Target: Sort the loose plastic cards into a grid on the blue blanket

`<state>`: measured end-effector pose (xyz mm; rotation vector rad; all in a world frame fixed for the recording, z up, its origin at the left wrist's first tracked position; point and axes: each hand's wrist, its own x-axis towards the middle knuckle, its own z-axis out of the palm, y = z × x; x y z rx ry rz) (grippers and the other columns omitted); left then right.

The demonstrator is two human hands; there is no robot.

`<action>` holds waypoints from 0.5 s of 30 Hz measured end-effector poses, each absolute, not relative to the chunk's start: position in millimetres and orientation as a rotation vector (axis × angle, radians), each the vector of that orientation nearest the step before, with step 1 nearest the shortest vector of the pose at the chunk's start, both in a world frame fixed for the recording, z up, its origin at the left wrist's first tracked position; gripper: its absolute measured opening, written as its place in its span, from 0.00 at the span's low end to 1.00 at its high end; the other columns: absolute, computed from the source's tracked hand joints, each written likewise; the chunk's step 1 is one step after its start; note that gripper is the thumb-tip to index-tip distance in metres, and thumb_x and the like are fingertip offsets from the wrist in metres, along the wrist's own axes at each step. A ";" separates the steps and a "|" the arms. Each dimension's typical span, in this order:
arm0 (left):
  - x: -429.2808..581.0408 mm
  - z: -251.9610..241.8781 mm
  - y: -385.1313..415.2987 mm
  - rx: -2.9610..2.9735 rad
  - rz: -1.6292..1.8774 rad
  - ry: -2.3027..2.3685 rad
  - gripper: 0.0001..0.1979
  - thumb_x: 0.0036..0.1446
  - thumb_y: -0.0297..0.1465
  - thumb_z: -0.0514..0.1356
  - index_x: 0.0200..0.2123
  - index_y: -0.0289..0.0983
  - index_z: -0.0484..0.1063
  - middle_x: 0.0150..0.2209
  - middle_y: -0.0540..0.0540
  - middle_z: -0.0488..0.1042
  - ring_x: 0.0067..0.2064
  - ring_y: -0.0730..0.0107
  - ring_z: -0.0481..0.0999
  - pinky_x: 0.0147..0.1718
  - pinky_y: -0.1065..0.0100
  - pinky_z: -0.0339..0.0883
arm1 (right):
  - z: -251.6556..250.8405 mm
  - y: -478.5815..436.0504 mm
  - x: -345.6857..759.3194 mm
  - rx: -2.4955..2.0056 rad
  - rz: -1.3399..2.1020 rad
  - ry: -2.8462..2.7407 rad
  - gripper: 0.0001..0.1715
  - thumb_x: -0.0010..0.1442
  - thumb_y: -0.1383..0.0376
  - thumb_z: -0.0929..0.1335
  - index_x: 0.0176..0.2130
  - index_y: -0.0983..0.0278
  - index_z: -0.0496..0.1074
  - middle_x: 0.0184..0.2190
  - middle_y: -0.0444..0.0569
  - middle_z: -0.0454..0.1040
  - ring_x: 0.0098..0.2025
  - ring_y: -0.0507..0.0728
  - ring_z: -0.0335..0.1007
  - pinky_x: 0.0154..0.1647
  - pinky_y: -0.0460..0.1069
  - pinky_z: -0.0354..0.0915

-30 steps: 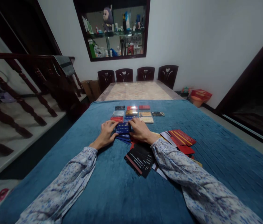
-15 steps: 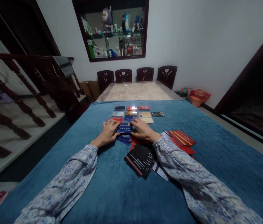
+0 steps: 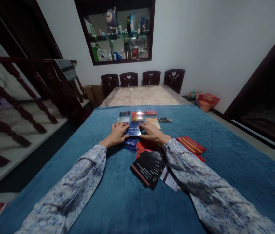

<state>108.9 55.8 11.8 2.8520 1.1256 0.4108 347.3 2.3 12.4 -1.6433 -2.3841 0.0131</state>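
Note:
My left hand (image 3: 118, 133) and my right hand (image 3: 152, 132) grip a blue card (image 3: 133, 130) by its two sides, fingers bent at its edges. Whether it is one card or a small stack is unclear. It is tilted, catches glare, and is right at another blue card (image 3: 135, 124) in the front row of laid-out cards. Just below my hands lie loose blue cards (image 3: 130, 144) and partly hidden red cards (image 3: 142, 148). Nearer to me a fan of black cards (image 3: 147, 167) is spread, with a white card (image 3: 169, 179) half under my right sleeve.
Beyond my hands, rows hold a black card (image 3: 124, 113), red cards (image 3: 150, 113), a silver card (image 3: 123, 119), gold cards (image 3: 136, 119) and a dark card (image 3: 165, 120). Red cards with yellow stripes (image 3: 191, 144) lie right. A blue cloth (image 3: 83, 191) covers the table's near part; chairs (image 3: 151, 78) stand behind.
Both hands have moved slightly away from me and to the right with the blue card, which now covers part of the front row. More of the loose blue cards shows.

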 end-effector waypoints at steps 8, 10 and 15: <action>125.8 15.5 74.6 2.858 0.315 1.142 0.26 0.58 0.32 0.63 0.60 0.41 0.70 0.57 0.38 0.69 0.61 0.45 0.61 0.59 0.42 0.55 | 19.4 12.5 357.5 -1.727 -0.035 -2.405 0.25 0.62 0.56 0.71 0.54 0.67 0.75 0.51 0.60 0.74 0.54 0.65 0.67 0.50 0.54 0.63; 129.8 17.2 78.0 2.863 0.292 1.149 0.25 0.58 0.33 0.63 0.60 0.41 0.70 0.57 0.38 0.70 0.62 0.45 0.61 0.58 0.43 0.56 | 22.9 14.2 359.2 -1.735 -0.030 -2.422 0.24 0.62 0.56 0.71 0.53 0.67 0.76 0.51 0.61 0.75 0.55 0.66 0.67 0.51 0.54 0.63; 139.7 19.7 86.3 2.864 0.226 1.173 0.26 0.58 0.33 0.61 0.61 0.41 0.70 0.59 0.37 0.69 0.63 0.44 0.61 0.59 0.41 0.54 | 28.0 23.0 363.6 -1.789 -0.037 -2.443 0.26 0.62 0.55 0.71 0.54 0.67 0.76 0.53 0.62 0.75 0.56 0.68 0.67 0.52 0.56 0.64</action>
